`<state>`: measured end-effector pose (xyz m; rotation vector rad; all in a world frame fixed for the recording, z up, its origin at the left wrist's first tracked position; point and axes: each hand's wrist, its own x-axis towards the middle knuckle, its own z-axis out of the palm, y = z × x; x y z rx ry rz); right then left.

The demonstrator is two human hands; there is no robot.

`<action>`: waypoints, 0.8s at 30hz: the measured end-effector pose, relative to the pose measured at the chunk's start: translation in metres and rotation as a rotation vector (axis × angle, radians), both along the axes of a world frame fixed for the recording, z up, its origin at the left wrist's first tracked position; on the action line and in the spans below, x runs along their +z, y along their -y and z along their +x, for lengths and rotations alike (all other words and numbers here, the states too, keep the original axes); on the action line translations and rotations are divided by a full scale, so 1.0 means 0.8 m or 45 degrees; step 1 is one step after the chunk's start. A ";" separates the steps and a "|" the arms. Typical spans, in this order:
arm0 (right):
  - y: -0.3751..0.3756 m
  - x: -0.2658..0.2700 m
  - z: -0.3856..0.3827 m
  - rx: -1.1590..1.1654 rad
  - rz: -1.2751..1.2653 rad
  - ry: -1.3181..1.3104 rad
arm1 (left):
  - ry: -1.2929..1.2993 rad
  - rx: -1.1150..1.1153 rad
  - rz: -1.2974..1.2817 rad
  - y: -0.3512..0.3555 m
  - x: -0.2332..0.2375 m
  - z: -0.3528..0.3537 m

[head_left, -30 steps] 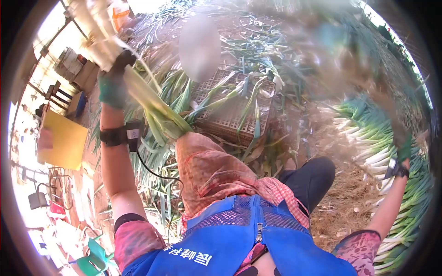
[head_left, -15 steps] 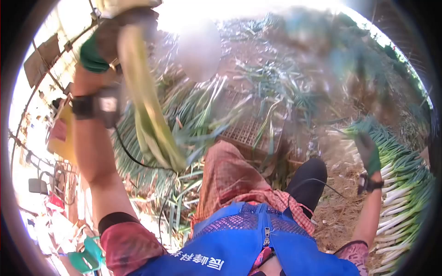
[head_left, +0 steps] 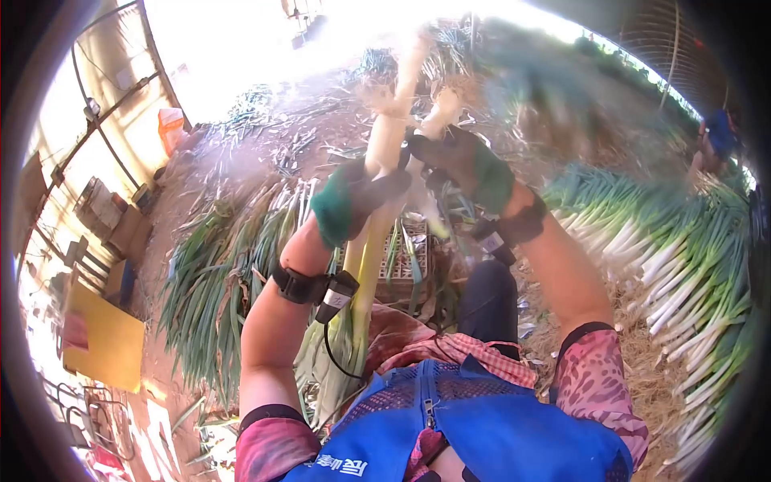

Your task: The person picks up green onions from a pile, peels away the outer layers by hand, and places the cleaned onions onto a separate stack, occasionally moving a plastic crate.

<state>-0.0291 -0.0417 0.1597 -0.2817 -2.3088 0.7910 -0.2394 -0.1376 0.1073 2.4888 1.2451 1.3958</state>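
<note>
In a green and dark glove, my left hand (head_left: 365, 193) is closed around the thick pale stalk of a leek (head_left: 387, 145), held up in front of me, its long leaves hanging down toward my lap. My right hand (head_left: 462, 165), gloved the same way, is closed at the stalk's right side on loose outer layers (head_left: 438, 116) that stand partly away from it. Glare blurs the upper end of the stalk.
Untrimmed leeks (head_left: 217, 281) lie in a heap at the left, and rows of white-stemmed leeks (head_left: 666, 265) at the right. A plastic crate (head_left: 401, 261) stands before my knees. A yellow board (head_left: 104, 333) is at far left, a person (head_left: 717, 140) at far right.
My left hand has come down from the upper left to the middle with the leek. My right hand has moved from beside the right-hand rows to the stalk and closed there.
</note>
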 end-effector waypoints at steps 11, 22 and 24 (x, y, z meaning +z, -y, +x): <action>-0.064 0.016 0.070 -0.765 0.504 0.245 | 0.923 -0.155 -0.960 -0.039 -0.045 0.046; -0.230 -0.067 0.151 -1.052 0.540 0.720 | 0.413 -0.057 -0.844 -0.042 -0.084 0.096; -0.240 -0.056 0.167 -1.053 0.549 0.665 | 0.431 0.025 -0.927 -0.039 -0.078 0.104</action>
